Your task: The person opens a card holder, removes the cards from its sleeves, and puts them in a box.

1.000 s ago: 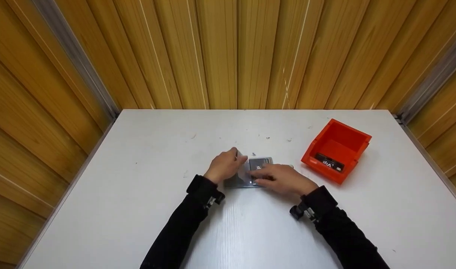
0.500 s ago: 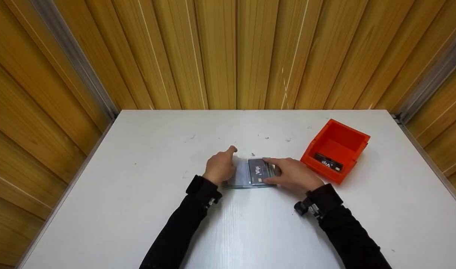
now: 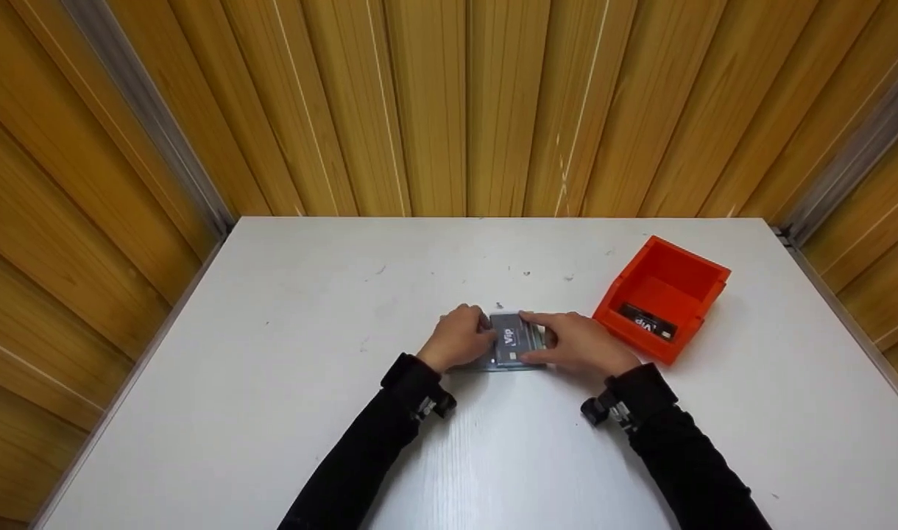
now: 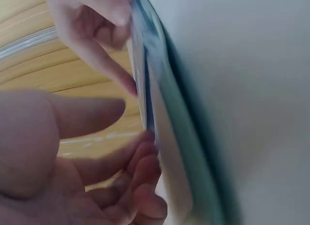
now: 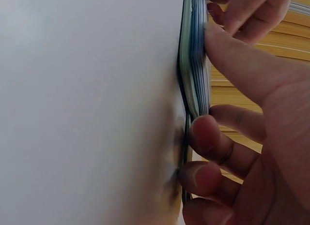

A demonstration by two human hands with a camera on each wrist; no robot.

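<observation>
Wood-grain panelled walls [image 3: 434, 110] are enclosing a white worktop [image 3: 199, 412] at its back and sides; grey metal posts [image 3: 149, 110] are standing in both rear corners, and pale light is glossing the scuffed surface.

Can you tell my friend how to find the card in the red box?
On the white table, look right for the red box. Inside, at its near end, is a black card with Vip in white. The other Vip card is between the left hand and right hand; this one has no hand near it.
</observation>
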